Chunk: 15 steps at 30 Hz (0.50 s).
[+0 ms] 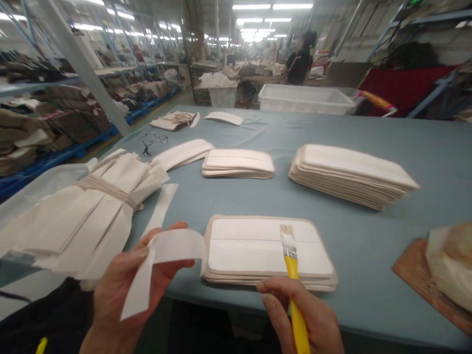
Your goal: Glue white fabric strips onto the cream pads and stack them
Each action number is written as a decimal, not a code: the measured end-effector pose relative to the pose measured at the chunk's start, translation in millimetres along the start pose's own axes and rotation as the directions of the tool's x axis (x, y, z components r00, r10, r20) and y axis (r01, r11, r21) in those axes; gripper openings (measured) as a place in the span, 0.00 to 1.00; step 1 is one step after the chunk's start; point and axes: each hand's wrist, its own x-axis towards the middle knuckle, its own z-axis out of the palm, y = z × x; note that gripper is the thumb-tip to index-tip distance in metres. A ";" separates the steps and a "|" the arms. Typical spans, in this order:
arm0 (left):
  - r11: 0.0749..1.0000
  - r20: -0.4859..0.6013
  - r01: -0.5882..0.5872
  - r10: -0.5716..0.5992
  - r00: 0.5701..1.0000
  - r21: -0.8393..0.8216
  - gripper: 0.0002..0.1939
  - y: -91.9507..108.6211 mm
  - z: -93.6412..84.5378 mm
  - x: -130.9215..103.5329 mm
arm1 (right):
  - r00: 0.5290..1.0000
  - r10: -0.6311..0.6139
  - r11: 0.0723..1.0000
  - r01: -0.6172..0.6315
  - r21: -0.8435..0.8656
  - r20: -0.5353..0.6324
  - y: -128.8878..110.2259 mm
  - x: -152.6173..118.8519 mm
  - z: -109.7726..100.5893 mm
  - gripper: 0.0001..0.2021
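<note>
My left hand (129, 278) holds a white strip (177, 246) that curls over the fingers, its far end by the left edge of the nearest stack. A yellow-handled brush (295, 295) is gripped in my right hand (302, 309), bristles up against the white top panel of that near stack (258, 246). The panel has a line running along its middle. Left of it another pale strip (161, 206) lies on the cloth beside a large tied bundle of white pieces (99, 211).
On the blue-green table (368, 236) are a small stack (238, 162), a taller stack (350, 172), glasses (157, 138) and small scissors (146, 147). A brown board (416, 268) lies right. Beyond stand a white bin (306, 101) and a person (299, 61).
</note>
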 end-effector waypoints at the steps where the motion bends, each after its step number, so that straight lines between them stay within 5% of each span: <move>1: 0.997 -0.012 0.031 -0.032 0.999 -0.074 0.05 -3.2 -3.5 -5.9 | 1.000 -0.009 1.000 0.009 0.007 0.017 2.6 2.5 -0.4 0.09; 5: 0.948 0.047 0.192 -0.186 0.981 -0.253 0.05 -24.6 -28.0 -20.8 | 0.996 -0.089 0.993 0.087 0.075 0.028 8.9 13.8 -1.3 0.05; 8: 0.887 0.199 0.384 -0.341 0.919 -0.256 0.13 -37.0 -34.0 -26.8 | 0.988 -0.127 0.972 0.106 0.212 0.092 2.7 25.4 3.6 0.08; 11: 0.807 0.255 0.502 -0.437 0.862 -0.313 0.17 -36.0 -14.6 -31.1 | 0.971 -0.129 0.915 0.038 0.402 0.202 -8.7 34.9 14.5 0.14; 15: 0.831 0.262 0.433 -0.358 0.897 -0.349 0.13 -26.5 22.2 -30.2 | 0.958 0.000 0.775 -0.182 0.605 0.288 -16.0 31.4 26.7 0.19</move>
